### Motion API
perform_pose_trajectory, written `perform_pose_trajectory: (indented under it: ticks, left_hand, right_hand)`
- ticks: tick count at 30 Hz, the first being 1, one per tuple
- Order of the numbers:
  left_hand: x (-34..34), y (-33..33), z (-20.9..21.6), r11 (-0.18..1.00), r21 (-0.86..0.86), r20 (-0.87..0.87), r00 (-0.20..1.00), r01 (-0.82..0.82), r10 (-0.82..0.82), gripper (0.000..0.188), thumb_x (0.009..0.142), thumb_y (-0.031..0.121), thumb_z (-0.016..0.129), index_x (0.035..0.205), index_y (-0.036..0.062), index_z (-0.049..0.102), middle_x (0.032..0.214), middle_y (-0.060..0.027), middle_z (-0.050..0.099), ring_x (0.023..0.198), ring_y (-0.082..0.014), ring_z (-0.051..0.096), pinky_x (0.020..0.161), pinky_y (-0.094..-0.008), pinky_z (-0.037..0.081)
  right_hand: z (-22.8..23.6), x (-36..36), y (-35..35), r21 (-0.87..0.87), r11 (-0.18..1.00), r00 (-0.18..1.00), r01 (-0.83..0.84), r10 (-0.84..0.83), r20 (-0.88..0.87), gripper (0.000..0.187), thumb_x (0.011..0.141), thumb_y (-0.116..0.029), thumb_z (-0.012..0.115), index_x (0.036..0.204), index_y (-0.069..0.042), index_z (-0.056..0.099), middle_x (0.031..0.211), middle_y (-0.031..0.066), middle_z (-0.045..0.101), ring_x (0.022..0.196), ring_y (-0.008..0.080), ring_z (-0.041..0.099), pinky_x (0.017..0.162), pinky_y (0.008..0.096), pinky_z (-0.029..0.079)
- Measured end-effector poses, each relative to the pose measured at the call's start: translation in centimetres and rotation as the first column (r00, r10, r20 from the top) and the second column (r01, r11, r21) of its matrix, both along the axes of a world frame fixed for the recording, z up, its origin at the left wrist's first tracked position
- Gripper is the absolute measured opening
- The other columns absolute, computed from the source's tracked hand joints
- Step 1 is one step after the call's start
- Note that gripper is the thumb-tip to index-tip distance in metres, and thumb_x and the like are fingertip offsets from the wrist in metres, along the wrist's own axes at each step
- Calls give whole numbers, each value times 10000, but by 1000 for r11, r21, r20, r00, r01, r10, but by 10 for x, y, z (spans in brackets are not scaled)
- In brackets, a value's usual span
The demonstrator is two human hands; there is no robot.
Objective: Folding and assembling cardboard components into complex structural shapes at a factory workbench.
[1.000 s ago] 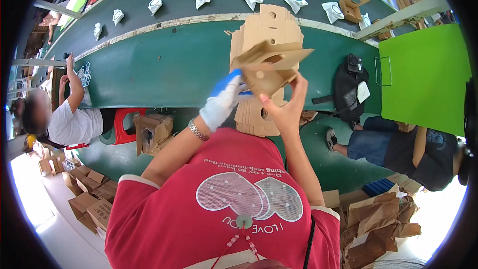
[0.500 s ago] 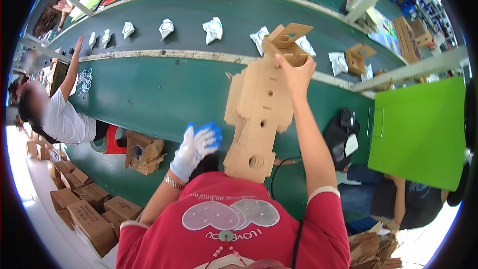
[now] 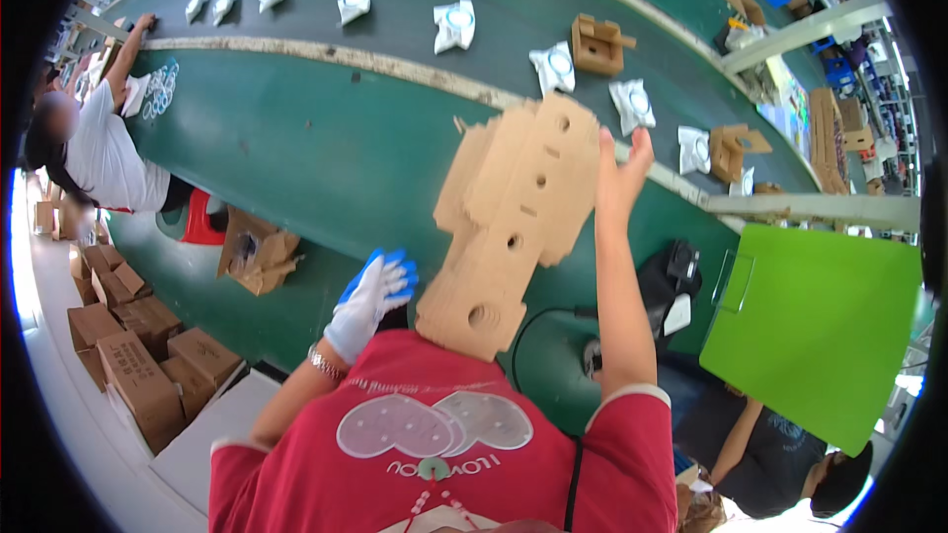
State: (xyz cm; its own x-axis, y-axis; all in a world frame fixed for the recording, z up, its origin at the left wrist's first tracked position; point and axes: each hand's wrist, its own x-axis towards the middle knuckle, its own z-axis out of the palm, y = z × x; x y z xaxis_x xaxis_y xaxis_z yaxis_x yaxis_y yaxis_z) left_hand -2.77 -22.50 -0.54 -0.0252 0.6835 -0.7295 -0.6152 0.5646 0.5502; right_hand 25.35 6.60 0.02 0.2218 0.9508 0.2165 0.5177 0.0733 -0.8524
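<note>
The right hand (image 3: 620, 170) is raised with fingers spread and nearly straight, its palm against the far right edge of a stack of flat cardboard blanks (image 3: 513, 227); this is a loose, open grip that steadies rather than clasps. The gloved left hand (image 3: 370, 301) hovers open just left of the stack's near end, apparently not touching, though the angle makes that hard to settle. The stack stands over the green bench (image 3: 296, 148), its long axis running from near-left, by the red shirt, to far-right, toward the conveyor. The work looks like squaring or lifting the blanks; the next move would need the left hand to close on the near end for support.
</note>
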Motion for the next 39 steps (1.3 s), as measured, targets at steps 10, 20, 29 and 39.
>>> perform_pose_trajectory:
  ticks: [10,20,29,39]
  left_hand:
    - [92,1,-23,927,56,-441,843,370,-310,635,937,212,682,1452,-7,383,1450,-123,450,1306,-157,440,1064,-285,393]
    - [132,-12,17,865,24,-795,534,502,-288,779,901,370,697,1462,-56,366,1586,-249,220,1499,-326,155,1187,-360,219]
    - [135,-9,41,826,-152,-905,260,542,-336,824,876,461,700,1405,-77,368,1412,-270,445,1347,-368,408,1110,-413,349]
    - [131,17,45,921,141,-475,841,363,-259,294,987,350,585,1046,75,673,971,-28,653,739,-111,561,724,-243,470]
  right_hand:
    - [-20,0,-304,-548,779,953,-303,255,-165,821,975,-346,580,1447,190,176,1535,379,139,1455,462,163,1194,451,155]
    - [14,-9,-309,-458,802,924,-382,337,-180,819,990,-351,535,1457,197,143,1549,401,24,1482,468,27,1202,447,103]
    - [15,-10,-310,-489,789,920,-372,383,-81,706,990,-236,528,1473,150,188,1523,382,180,1470,425,177,1184,433,203]
    - [18,-5,-266,-479,806,638,-347,-171,-750,456,954,-202,661,1244,41,406,1096,120,604,1009,149,590,873,273,482]
